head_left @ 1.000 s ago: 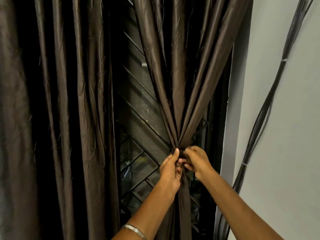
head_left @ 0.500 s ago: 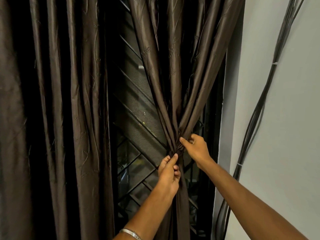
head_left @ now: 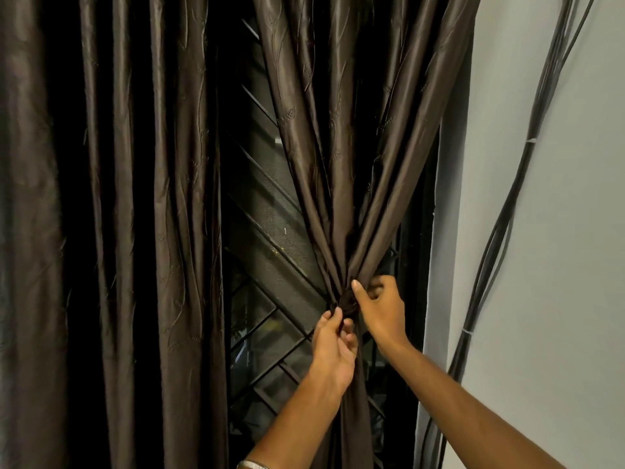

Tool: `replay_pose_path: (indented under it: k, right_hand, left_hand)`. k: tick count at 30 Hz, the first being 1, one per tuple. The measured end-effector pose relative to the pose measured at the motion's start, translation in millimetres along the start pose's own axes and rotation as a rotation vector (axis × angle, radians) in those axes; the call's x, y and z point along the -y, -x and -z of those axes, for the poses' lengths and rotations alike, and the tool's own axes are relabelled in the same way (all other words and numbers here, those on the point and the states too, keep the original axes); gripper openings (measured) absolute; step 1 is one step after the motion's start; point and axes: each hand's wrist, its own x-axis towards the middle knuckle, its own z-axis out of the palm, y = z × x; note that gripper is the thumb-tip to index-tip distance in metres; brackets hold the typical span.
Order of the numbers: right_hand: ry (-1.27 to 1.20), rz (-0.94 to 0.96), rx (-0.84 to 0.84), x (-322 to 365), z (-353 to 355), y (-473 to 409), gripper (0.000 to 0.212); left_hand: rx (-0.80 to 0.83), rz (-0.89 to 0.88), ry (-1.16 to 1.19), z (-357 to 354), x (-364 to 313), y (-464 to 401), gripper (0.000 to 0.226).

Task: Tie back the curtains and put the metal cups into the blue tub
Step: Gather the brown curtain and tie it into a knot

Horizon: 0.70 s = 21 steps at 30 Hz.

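1. Curtains: two brown panels are in view. The left curtain point(head_left: 128, 231) hangs loose; the right curtain point(head_left: 341, 164) is gathered to a waist beside the grey wall point(head_left: 541, 231), in front of the window grille point(head_left: 270, 265).
2. Two hands work at the knot point(head_left: 346, 303). Since a second ago the right hand point(head_left: 382, 308) has lifted from below the gather to its upper side, fingers curled on the fabric, while the left hand point(head_left: 333, 346) stays pinching the tie underneath.
3. Judged from this, the knot is being tightened; one curtain remains untied.
4. No metal cups and no blue tub are visible.
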Motion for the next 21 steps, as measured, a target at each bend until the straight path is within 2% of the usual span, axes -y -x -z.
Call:
replay_pose_path:
  k: [2,5,8,11,14,18,21]
  right_hand:
    - [-0.017,0.161,-0.07,3,3,14,0.021]
    - [0.025,0.277,0.002,3,4,25,0.014]
    - [0.157,0.287,0.102,2,1,24,0.033]
    - [0.137,0.242,0.129,7,2,14,0.02]
    - [0.124,0.191,0.15,7,2,7,0.009]
    - [0.094,0.194,0.128,4,2,7,0.009]
    - [0.085,0.205,0.106,2,1,5,0.007]
  left_hand:
    - [-0.004,-0.02,-0.018,0,-1,-1,0.008]
    - [0.033,-0.036,-0.035,3,-1,-5,0.011]
    - [0.068,-0.054,-0.066,10,-1,-8,0.016]
    - [0.086,-0.048,-0.095,11,-3,-3,0.021]
    - [0.041,-0.079,-0.187,12,-6,2,0.017]
    - [-0.088,-0.251,-0.531,21,-11,1,0.014]
    - [-0.123,-0.386,-0.655,25,-14,-3,0.011]
